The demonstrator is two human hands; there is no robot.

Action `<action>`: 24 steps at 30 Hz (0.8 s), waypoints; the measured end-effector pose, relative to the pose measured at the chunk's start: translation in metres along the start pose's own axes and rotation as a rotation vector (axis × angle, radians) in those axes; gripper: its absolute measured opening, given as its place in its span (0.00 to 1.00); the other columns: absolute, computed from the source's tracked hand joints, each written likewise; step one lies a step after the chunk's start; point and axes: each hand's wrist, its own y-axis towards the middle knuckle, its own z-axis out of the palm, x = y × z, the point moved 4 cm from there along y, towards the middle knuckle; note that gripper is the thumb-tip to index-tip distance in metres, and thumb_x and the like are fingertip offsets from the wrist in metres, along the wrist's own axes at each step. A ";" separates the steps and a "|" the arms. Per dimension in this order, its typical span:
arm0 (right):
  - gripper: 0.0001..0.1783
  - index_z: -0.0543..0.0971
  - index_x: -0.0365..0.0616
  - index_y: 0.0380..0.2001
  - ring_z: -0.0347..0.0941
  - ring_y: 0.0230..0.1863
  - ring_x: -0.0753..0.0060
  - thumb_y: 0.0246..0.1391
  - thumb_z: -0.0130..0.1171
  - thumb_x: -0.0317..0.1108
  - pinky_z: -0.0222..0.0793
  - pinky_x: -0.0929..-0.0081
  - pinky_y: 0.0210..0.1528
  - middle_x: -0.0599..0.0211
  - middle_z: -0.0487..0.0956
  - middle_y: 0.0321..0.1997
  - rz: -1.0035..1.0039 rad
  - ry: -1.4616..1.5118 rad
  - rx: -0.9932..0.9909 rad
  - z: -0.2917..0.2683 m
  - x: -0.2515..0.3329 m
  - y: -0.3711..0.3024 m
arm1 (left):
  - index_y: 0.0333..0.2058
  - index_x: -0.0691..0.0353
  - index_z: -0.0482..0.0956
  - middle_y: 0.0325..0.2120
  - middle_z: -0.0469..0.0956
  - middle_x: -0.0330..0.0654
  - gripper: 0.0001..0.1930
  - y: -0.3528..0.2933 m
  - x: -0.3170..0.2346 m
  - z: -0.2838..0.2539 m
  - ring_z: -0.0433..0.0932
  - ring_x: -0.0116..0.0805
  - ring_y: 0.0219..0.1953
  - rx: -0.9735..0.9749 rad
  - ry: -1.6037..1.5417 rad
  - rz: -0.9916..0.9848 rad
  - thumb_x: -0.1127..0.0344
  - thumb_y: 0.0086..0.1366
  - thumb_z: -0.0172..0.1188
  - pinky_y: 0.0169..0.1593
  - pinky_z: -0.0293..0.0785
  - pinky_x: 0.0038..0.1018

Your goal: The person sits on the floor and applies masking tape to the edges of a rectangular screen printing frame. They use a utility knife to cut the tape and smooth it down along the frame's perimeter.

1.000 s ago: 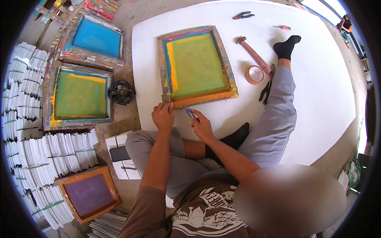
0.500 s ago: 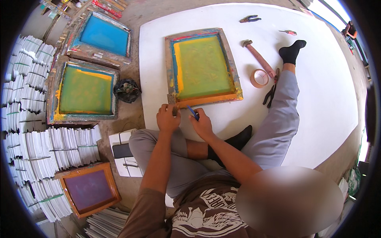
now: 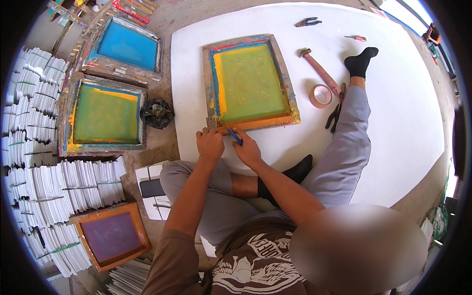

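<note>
I sat on the white board (image 3: 403, 123) with the frame (image 3: 250, 82) lying flat before my knees, its yellow-green screen facing up inside a paint-smeared wooden border. My left hand (image 3: 210, 144) was curled over the frame's near left corner, fingers pressing on the wood. My right hand (image 3: 247, 149) sat just beside it, pinching a small blue tool (image 3: 234, 136) whose tip met the frame's near edge. Both hands were touching the frame at that corner. To my right on the board lay a hammer (image 3: 319, 71), a tape roll (image 3: 320, 96) and pliers (image 3: 335, 111). Off the board to my left were a green frame (image 3: 105, 115), a blue frame (image 3: 125, 46) and a purple frame (image 3: 113, 236), with a crumpled dark bag (image 3: 157, 113) and stacks of white paper (image 3: 44, 162) around them.
</note>
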 end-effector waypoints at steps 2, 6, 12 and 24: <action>0.32 0.73 0.58 0.68 0.81 0.52 0.36 0.58 0.63 0.38 0.76 0.46 0.54 0.44 0.84 0.51 -0.002 0.005 0.008 0.000 -0.004 0.002 | 0.26 0.56 0.88 0.32 0.83 0.41 0.02 0.003 -0.003 -0.001 0.81 0.44 0.42 0.039 0.039 0.016 0.70 0.52 0.68 0.45 0.73 0.43; 0.31 0.74 0.55 0.66 0.79 0.56 0.39 0.58 0.62 0.36 0.75 0.49 0.57 0.45 0.83 0.55 -0.062 0.069 -0.011 0.001 -0.010 0.004 | 0.28 0.57 0.88 0.33 0.84 0.42 0.03 0.008 -0.001 0.006 0.82 0.44 0.42 0.149 0.099 0.047 0.69 0.55 0.66 0.45 0.74 0.42; 0.31 0.75 0.52 0.67 0.79 0.58 0.40 0.57 0.61 0.34 0.74 0.52 0.59 0.45 0.82 0.57 -0.097 0.104 -0.019 0.003 -0.021 0.009 | 0.35 0.62 0.86 0.38 0.84 0.51 0.12 0.016 0.026 0.006 0.83 0.50 0.45 0.264 -0.199 0.009 0.61 0.71 0.60 0.48 0.77 0.46; 0.34 0.74 0.44 0.68 0.81 0.56 0.48 0.57 0.64 0.33 0.73 0.62 0.59 0.46 0.81 0.61 -0.067 0.134 0.034 0.000 -0.024 0.010 | 0.33 0.67 0.79 0.28 0.81 0.56 0.17 0.006 0.081 0.017 0.82 0.56 0.33 -0.080 -0.638 -0.485 0.57 0.73 0.62 0.39 0.77 0.45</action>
